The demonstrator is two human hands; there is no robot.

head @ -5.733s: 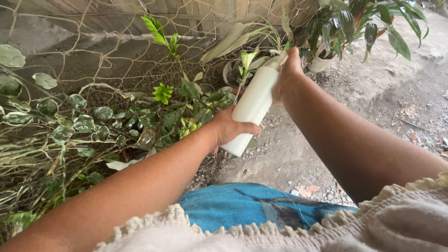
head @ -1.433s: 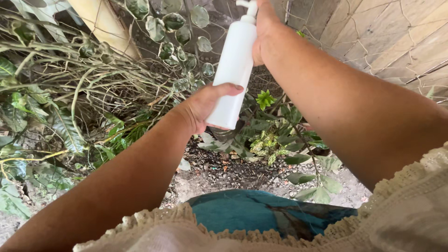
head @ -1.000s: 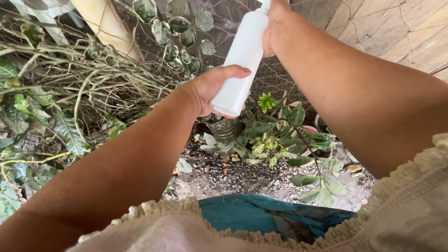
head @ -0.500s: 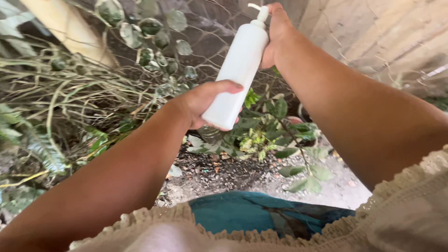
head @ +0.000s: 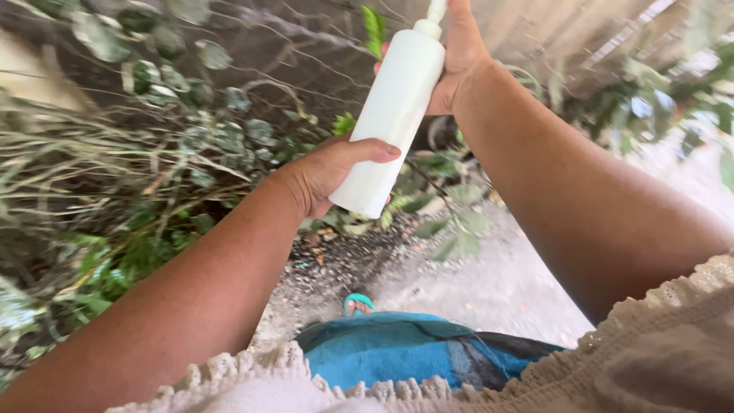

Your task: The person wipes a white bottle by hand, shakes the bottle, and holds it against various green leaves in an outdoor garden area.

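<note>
A blurred garden corner fills the view: bare grey gravel ground (head: 489, 283) runs off to the right, and a tangle of variegated green leaves and dry stems (head: 130, 176) crowds the left, with pale wooden boards (head: 581, 38) far behind. No label or print shows on the tall white plastic pump bottle (head: 390, 115), which is plain, smooth and cylindrical, tilted with its top leaning far and right, held up in the middle of the scene above the plants. The left hand (head: 325, 172) grasps its lower end, thumb laid across the front. The right hand (head: 459, 53) is wrapped round the shoulder near the white pump head (head: 433, 15). Near the bottom edge lie a blue-green cloth (head: 405, 352) and a cream crocheted hem (head: 657, 344)
</note>
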